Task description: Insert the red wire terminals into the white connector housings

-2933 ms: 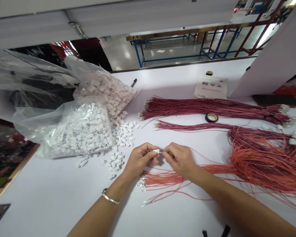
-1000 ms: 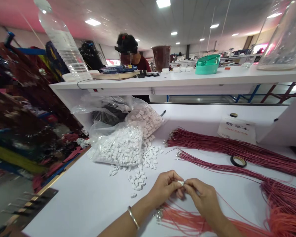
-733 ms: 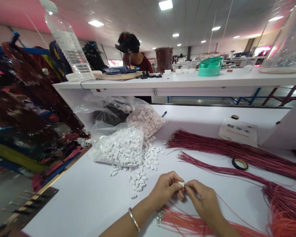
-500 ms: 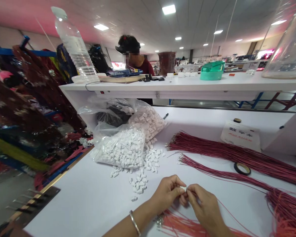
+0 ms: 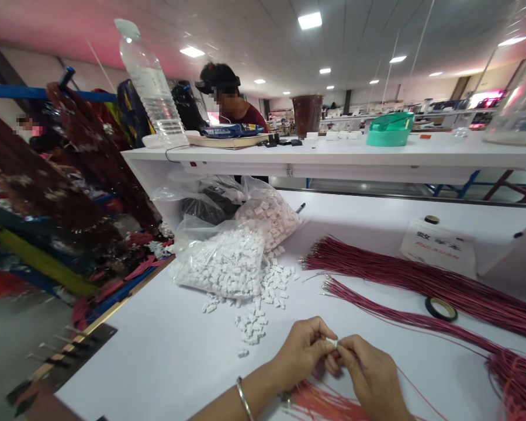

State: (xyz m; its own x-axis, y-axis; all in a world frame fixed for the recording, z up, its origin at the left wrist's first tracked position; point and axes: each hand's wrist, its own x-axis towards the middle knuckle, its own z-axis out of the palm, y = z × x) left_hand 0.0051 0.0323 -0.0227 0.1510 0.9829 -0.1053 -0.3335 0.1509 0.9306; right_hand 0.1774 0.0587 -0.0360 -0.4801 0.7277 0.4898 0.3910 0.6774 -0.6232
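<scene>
A small white connector (image 5: 332, 342), half hidden, sits pinched in the left hand (image 5: 304, 351) above the desk (image 5: 158, 362); the right hand (image 5: 370, 374) pinches a thin red wire (image 5: 416, 388) at its end, the tip covered. The lower edge cuts off slender orange wires (image 5: 328, 403). A crinkled, clear bag (image 5: 191, 233) holds blocky white pieces.

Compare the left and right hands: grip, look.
The left hand pinches a white piece; the right hand closes at that piece's right end, anything it grips hidden. A silver bracelet rings the left hand's wrist; none shows by the right hand. Both have curled fingers.
</scene>
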